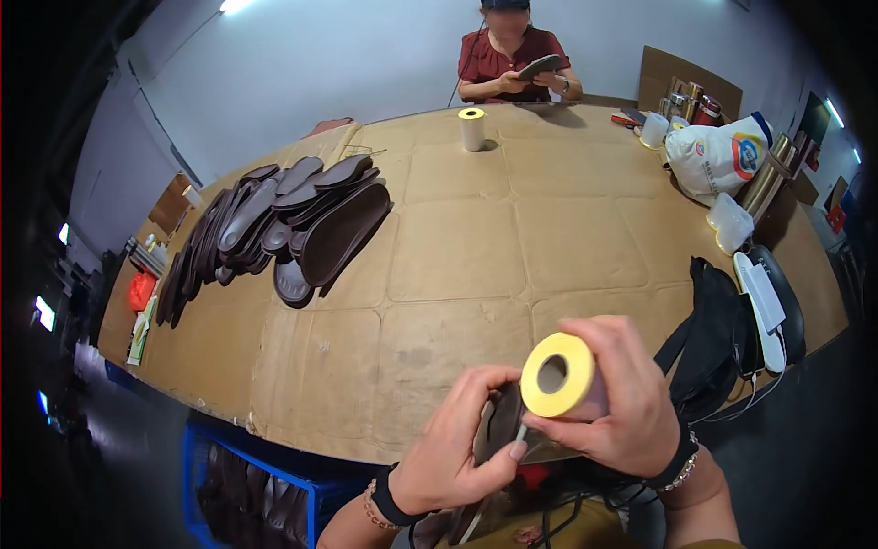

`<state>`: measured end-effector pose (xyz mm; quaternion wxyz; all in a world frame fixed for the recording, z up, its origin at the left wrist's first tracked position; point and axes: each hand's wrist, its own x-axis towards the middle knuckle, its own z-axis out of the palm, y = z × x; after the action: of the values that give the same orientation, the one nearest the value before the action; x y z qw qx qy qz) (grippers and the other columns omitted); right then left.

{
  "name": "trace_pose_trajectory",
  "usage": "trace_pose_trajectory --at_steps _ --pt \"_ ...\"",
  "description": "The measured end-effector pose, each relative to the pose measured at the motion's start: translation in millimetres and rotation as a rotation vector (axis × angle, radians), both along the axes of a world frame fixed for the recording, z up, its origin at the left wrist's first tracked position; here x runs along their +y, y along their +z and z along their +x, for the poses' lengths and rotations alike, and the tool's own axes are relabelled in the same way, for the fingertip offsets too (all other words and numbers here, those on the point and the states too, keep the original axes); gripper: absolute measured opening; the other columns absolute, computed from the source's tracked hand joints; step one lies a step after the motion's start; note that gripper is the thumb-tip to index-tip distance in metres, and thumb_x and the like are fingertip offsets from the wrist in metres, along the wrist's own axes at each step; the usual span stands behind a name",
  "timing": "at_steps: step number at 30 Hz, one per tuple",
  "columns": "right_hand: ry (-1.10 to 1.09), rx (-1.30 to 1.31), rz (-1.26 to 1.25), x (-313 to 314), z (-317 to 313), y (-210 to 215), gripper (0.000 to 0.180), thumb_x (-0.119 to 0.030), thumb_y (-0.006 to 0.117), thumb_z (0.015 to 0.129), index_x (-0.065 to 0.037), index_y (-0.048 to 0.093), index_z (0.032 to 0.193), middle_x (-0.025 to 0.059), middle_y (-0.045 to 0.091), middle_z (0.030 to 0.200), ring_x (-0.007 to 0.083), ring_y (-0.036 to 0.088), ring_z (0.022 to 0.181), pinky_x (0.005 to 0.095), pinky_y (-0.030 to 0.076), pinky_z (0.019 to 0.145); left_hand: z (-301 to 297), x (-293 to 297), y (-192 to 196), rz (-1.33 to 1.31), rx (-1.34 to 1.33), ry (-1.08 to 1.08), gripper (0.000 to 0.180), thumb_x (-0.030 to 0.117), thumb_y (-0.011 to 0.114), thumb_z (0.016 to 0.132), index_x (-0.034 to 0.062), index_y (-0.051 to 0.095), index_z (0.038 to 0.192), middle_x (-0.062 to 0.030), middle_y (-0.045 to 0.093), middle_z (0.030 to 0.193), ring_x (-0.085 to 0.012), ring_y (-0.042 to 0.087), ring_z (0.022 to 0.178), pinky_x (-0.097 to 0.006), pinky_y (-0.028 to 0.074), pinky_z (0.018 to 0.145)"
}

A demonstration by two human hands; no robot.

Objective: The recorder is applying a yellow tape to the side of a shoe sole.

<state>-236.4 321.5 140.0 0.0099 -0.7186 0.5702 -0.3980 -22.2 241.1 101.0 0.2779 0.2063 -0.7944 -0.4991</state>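
Note:
My right hand [633, 403] is closed round a roll of labels [560, 377] with a yellow end face and a hollow core. To its left, my left hand [462, 448] grips a dark brown insole [504, 423], thumb on one side and fingers on the other. The insole is mostly hidden behind the roll and the hand. A small pale strip, perhaps a label, shows at the left thumb tip beside the roll. Both hands are at the table's near edge. A large heap of dark brown insoles [274, 215] lies on the table to the left.
Brown cardboard covers the table [457, 247]. Another label roll [472, 133] stands at its far side, where a co-worker [512, 64] holds an insole. A white bag [718, 160], black bag [709, 339] and power strip [761, 311] lie right. A blue crate [251, 480] of dark pieces sits below left.

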Motion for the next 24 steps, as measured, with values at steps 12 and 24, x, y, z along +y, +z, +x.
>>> trace_pose_trajectory --at_steps 12,24 --pt "0.279 -0.100 0.169 -2.7 -10.0 -20.4 0.080 -0.042 0.091 0.083 -0.002 0.054 0.142 0.0185 0.065 0.107 0.0398 0.068 0.095 0.0451 0.056 0.081 21.2 28.4 -33.0 -0.028 -0.005 0.064 0.067 0.024 0.074 0.090 -0.0037 0.050 0.146 -0.0232 0.056 0.135 -0.0374 0.058 0.125 -0.043 0.047 0.110" --pt "0.030 0.043 0.021 -3.6 -5.5 -22.5 0.072 -0.042 0.093 0.079 -0.006 0.064 0.134 0.0149 0.064 0.106 0.0366 0.068 0.091 0.0447 0.056 0.078 21.2 35.0 -28.2 -0.061 -0.035 0.075 0.069 0.024 0.077 0.091 -0.0027 0.050 0.149 -0.0241 0.053 0.138 -0.0389 0.059 0.127 -0.043 0.049 0.109"
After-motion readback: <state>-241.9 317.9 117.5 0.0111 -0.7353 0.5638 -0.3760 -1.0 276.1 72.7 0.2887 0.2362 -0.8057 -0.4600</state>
